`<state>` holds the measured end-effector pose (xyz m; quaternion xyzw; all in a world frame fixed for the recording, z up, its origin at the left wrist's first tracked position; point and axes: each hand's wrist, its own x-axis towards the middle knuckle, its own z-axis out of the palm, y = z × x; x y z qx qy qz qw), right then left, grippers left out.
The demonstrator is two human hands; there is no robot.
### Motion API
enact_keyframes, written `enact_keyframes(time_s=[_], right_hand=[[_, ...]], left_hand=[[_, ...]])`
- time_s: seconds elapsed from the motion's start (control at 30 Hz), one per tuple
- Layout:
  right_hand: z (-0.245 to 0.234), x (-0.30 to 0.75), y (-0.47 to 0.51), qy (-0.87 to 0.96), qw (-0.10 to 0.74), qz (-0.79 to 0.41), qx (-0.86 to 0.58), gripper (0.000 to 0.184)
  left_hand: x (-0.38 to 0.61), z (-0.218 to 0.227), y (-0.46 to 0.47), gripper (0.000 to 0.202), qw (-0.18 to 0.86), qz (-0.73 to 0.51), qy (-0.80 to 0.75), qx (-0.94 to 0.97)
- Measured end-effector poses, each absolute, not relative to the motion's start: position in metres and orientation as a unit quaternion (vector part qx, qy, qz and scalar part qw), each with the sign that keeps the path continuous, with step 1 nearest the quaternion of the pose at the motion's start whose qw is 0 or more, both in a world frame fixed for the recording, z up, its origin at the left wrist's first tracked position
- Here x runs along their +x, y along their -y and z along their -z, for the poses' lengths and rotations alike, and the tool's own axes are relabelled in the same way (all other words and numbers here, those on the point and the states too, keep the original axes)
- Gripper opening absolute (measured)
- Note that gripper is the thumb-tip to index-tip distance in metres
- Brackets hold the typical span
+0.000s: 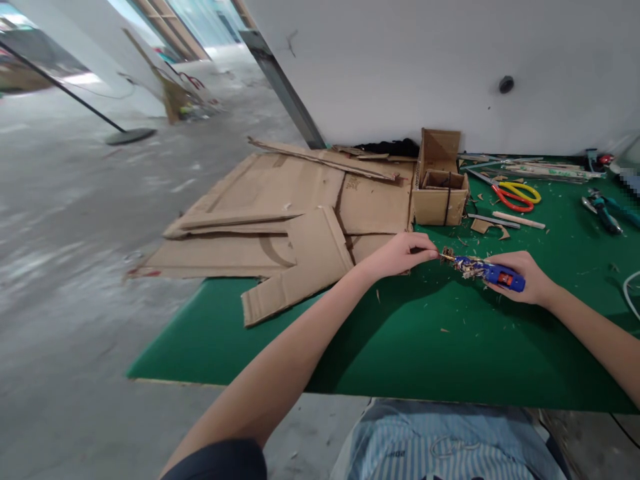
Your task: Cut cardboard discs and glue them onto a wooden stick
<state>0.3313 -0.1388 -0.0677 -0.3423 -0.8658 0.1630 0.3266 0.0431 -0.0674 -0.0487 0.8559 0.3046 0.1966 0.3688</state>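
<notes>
My right hand [523,280] is wrapped round a blue glue gun [493,271] with an orange trigger, its body caked in dried glue, lying low over the green table [400,347]. Its nozzle points left at a small brown cardboard piece [447,255]. My left hand [405,253] pinches that piece at the nozzle tip, fingers closed. Both hands sit just in front of a small open cardboard box [440,197].
Flat cardboard sheets [280,227] are piled over the table's left end and overhang it. Red-and-yellow scissors [515,193], sticks [517,220], teal pliers [603,213] and scraps lie at the back right. A white wall stands behind; bare concrete floor lies to the left.
</notes>
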Motion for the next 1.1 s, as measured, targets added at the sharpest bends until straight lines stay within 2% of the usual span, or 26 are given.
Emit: enact_keyframes(time_s=[0.13,0.27,0.6,0.73,0.9,1.1], right_hand=[[0.0673,0.3297,0.1394,0.853,0.343,-0.155,-0.362,0.015],[0.0675,0.3283,0.1387,0.857,0.313,-0.156,-0.379,0.012],[0.0706,0.3273,0.1374,0.842,0.275,-0.128,-0.446,0.028],[0.0713,0.3281,0.1373,0.847,0.253,-0.128,-0.45,0.028],[0.0707,0.327,0.1378,0.857,0.278,-0.126,-0.416,0.021],[0.0708,0.3265,0.1378,0.855,0.255,-0.111,-0.438,0.03]], left_hand=[[0.0442,0.0493,0.0678,0.028,0.348,-0.198,-0.288,0.87],[0.0443,0.0495,0.0672,0.029,0.309,-0.212,-0.319,0.871],[0.0443,0.0478,0.0702,0.034,0.279,-0.218,-0.383,0.854],[0.045,0.047,0.072,0.034,0.279,-0.223,-0.385,0.851],[0.0453,0.048,0.0711,0.032,0.276,-0.229,-0.395,0.846],[0.0459,0.0502,0.0706,0.033,0.277,-0.228,-0.401,0.843]])
